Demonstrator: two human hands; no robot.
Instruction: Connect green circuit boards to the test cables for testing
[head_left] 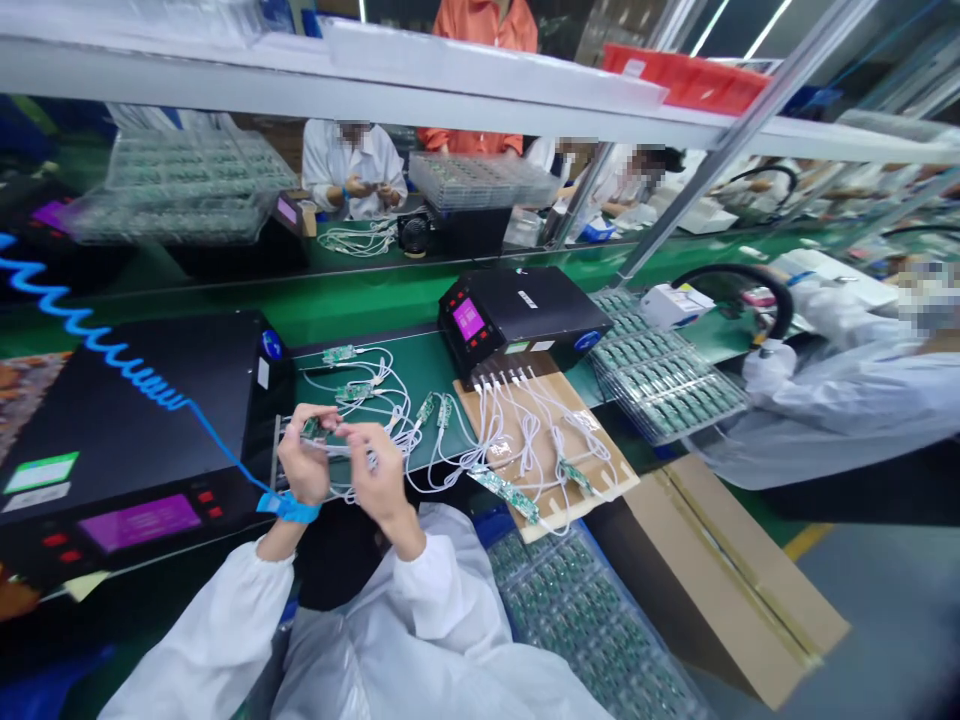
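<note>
My left hand pinches a small green circuit board above the green bench; a blue wrist strap with a coiled blue cord circles that wrist. My right hand is closed on a white cable that meets the board. Both hands sit close together over a tangle of white cables with several more small boards on their ends.
A black tester with a purple screen stands behind, its cables spread on a cardboard sheet. A larger black unit is at my left. Trays of boards lie right and by my lap. Co-workers in white coats sit opposite and at right.
</note>
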